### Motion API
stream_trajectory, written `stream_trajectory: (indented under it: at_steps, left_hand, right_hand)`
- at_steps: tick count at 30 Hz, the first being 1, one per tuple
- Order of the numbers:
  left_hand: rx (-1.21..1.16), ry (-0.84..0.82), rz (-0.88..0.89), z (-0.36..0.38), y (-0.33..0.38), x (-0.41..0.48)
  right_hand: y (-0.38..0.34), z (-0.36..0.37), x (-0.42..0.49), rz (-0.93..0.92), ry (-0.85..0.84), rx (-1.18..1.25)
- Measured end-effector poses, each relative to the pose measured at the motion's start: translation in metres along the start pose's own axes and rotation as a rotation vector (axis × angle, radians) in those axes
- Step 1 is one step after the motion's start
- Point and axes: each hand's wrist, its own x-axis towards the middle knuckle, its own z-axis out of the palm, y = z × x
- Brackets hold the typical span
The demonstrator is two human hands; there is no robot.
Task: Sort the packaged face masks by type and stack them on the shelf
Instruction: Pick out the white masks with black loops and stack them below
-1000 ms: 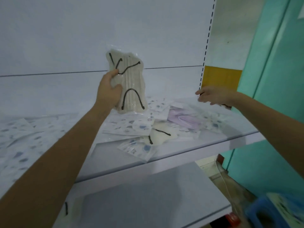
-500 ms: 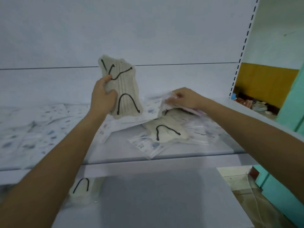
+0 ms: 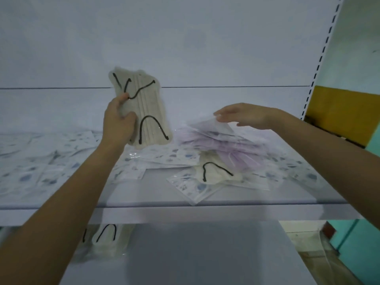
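Across the upper shelf (image 3: 156, 188) most packets look unsorted: the left hand (image 3: 119, 125) grips a cream mask packet (image 3: 148, 112) at ten o'clock, while the right hand (image 3: 242, 115) touches lilac packets (image 3: 216, 138) at three o'clock with straight fingers (image 3: 221, 116).

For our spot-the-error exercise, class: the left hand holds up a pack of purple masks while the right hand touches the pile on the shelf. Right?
Wrong colour. In the head view the left hand holds up a pack of cream masks with black loops; the right hand touches the pile on the shelf.
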Motion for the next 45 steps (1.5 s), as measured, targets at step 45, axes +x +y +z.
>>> stream_trajectory:
  at_steps: [45]
  left_hand:
    - [-0.104, -0.166, 0.070, 0.044, 0.020, 0.021]
  right_hand:
    - [0.022, 0.067, 0.011, 0.279, 0.068, -0.673]
